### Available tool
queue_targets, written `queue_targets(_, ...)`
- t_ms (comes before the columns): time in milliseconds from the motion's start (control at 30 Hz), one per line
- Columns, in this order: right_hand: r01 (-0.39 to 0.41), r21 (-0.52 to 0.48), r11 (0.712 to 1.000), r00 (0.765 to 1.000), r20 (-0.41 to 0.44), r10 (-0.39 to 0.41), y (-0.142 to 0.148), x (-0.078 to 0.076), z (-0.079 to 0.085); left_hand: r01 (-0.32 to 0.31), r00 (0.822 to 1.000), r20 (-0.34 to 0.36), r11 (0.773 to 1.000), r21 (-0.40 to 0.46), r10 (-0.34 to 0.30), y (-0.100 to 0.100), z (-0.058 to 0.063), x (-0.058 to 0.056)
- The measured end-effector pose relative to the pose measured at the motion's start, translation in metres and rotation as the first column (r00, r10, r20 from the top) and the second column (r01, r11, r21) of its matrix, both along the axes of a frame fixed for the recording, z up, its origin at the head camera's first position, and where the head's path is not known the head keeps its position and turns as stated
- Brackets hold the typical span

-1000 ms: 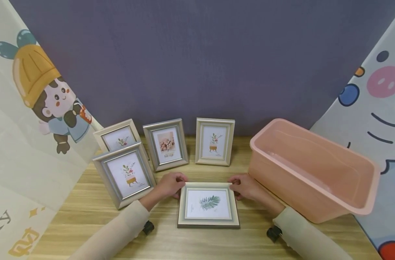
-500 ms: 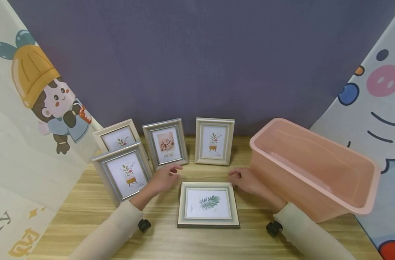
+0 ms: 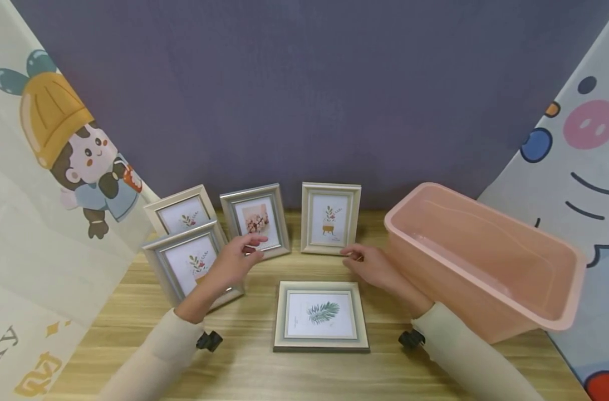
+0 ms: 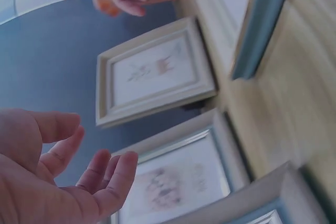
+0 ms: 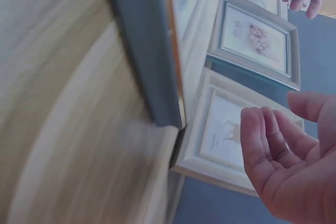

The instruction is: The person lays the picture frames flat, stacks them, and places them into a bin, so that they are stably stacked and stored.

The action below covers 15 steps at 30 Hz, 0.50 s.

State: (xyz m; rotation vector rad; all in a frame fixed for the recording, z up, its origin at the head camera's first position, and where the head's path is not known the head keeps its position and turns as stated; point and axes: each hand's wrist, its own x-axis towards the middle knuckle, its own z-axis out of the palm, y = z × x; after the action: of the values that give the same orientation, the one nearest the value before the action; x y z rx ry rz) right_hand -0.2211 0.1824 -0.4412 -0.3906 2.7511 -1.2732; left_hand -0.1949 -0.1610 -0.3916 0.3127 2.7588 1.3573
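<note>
While the leaf-print frame (image 3: 322,316) lies flat on the table (image 3: 324,376), both grips hold nothing: left hand (image 3: 236,259), fingers loosely parted, hovers before the flower-photo frame (image 3: 256,223); right hand (image 3: 377,270), fingers relaxed, slightly bent, hovers near the standing cream frame (image 3: 329,218), beside the pink tub (image 3: 465,303).

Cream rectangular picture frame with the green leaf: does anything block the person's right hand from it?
Nothing visible; in the head view, only wooden tabletop shows between the right hand and the leaf frame.
</note>
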Motion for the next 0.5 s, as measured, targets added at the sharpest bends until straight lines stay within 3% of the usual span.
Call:
queue_targets(233, -0.031, -0.090, 0.995, 0.999, 0.040, 0.035, -0.020, -0.004, 0.012, -0.074, 0.997, -0.020, 0.997, -0.001, 0.074, -0.024, 0.018, 0.007)
queue_targets(500, -0.099, -0.114, 0.989, 0.995, -0.037, 0.095, -0.047, -0.009, 0.024, -0.146, 0.983, -0.103, 0.988, 0.040, 0.149, -0.048, 0.033, 0.024)
